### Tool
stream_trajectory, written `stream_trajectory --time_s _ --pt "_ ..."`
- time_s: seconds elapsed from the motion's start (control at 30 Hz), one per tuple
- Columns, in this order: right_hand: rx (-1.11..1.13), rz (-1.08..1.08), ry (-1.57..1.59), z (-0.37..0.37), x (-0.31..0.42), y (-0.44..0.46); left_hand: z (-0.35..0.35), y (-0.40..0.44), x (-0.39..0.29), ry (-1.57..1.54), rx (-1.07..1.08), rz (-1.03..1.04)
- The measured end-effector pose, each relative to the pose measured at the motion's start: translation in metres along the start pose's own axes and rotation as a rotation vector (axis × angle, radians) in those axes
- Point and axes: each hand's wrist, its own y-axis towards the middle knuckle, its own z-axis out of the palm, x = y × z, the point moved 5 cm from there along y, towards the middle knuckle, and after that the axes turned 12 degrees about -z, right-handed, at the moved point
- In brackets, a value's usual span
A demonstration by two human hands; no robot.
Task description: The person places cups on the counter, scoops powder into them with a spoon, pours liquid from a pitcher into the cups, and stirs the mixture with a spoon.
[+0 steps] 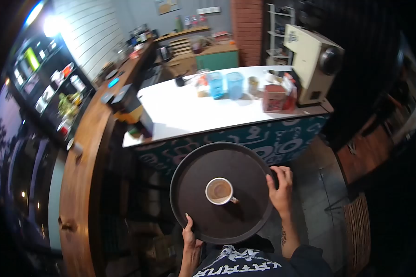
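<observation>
A round dark brown tray (189,189) is held level in front of my body. My left hand (190,236) grips its near-left edge, the thumb on top and the other fingers mostly hidden beneath. Near the tray's middle stands a white cup (220,191) with a light brown drink inside, its handle towards the lower right. My right hand (281,190) is at the right rim with loosely bent fingers, thumb and fingers apart. The thumb overlaps the rim in view; whether it touches I cannot tell.
Ahead is a white counter (185,115) with blue cups (235,85), a red box (274,98) and a cream machine (313,64). A wooden bar top (81,198) runs along the left, with a white cup (74,147) on it. A woven seat (357,235) stands right.
</observation>
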Motion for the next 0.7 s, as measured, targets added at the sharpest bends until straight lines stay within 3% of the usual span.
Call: stream_trajectory --time_s 0.07,0.1,0.17,0.3,0.37,0.57,0.7 --pt "-0.139 0.131 -0.032 -0.001 -0.006 -0.018 0.001 0.010 -0.026 0.104 0.005 -0.091" --pt "-0.105 0.128 -0.109 -0.110 -0.109 -0.001 0.098 0.046 0.102 0.001 0.097 -0.174" --pt "-0.084 0.502 0.527 -0.085 -0.174 -0.033 0.117 0.077 0.091 0.199 0.060 -0.197" --pt "-0.309 0.770 0.519 -0.122 -0.224 -0.067 0.182 0.110 0.130 0.311 0.081 -0.342" --pt "-0.425 0.915 0.370 -0.146 -0.254 -0.070 0.223 0.132 0.151 0.338 0.116 -0.365" --pt "-0.638 1.062 0.217 -0.205 -0.362 -0.058 0.373 0.196 0.203 0.745 0.032 -0.467" --pt "-0.805 1.093 0.105 -0.254 -0.425 -0.049 0.459 0.248 0.254 0.925 0.115 -0.537"
